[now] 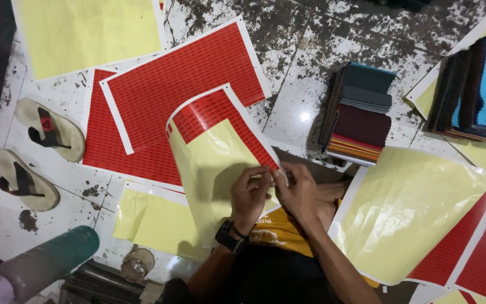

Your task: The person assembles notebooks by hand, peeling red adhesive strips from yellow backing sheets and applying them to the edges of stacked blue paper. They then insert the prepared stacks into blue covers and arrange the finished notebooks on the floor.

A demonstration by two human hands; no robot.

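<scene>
A curled sticker sheet (215, 141), red-printed on its face and pale yellow on its backing, stands arched over the person's lap at the centre of the view, its lower right edge held between both hands. The left hand (248, 194) has its fingertips bent and pressed together on that edge, pinching it; a black wristwatch (227, 235) sits on its wrist. The right hand (299, 191) meets it from the other side, thumb and forefinger nipping the same edge, the two hands touching. Behind the curled sheet, two flat red sticker sheets (181, 79) lie overlapped on the stained white tile floor (310, 34). A yellow backing sheet (412, 208) lies just right of the hands, over further red sheets. A stack of fabric swatch books (361, 112) stands beyond it, a second stack (479, 84) at the right edge. A pair of sandals (35, 152) lies well apart at the left, and a green cylinder (46, 262) shows at the lower left.
</scene>
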